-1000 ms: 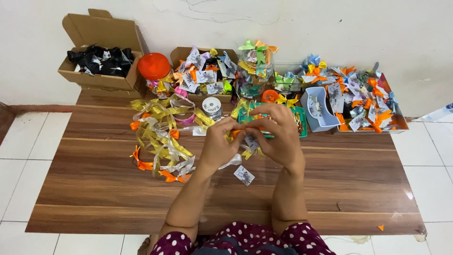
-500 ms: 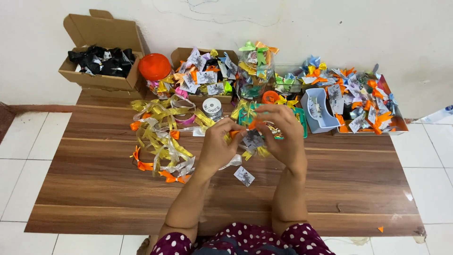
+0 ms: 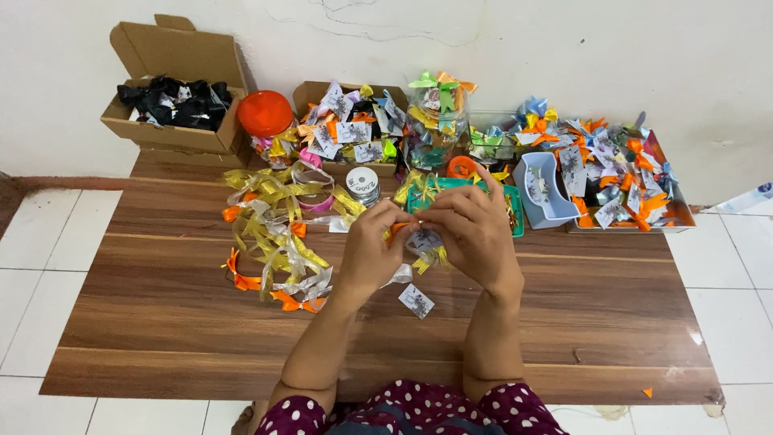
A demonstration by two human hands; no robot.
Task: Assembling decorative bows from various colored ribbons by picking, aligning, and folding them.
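Observation:
Both hands meet above the middle of the wooden table (image 3: 161, 322). My left hand (image 3: 372, 251) and my right hand (image 3: 471, 234) pinch a small ribbon bow with a paper tag (image 3: 422, 240) between their fingertips; yellow and orange ribbon ends stick out below. A loose printed tag (image 3: 416, 300) lies on the table just under the hands. A pile of yellow, silver and orange ribbon pieces (image 3: 278, 234) lies to the left of my left hand.
Along the wall stand a cardboard box of black bows (image 3: 173, 109), an orange lid (image 3: 265, 113), a box of mixed bows (image 3: 350, 129), a clear jar (image 3: 435, 121), a grey bin (image 3: 546, 189) and a tray of bows (image 3: 620, 177). A ribbon spool (image 3: 363, 184) stands behind the hands.
The fingers of both hands have shifted slightly on the bow, and the hands have drawn closer together. Nothing else moved.

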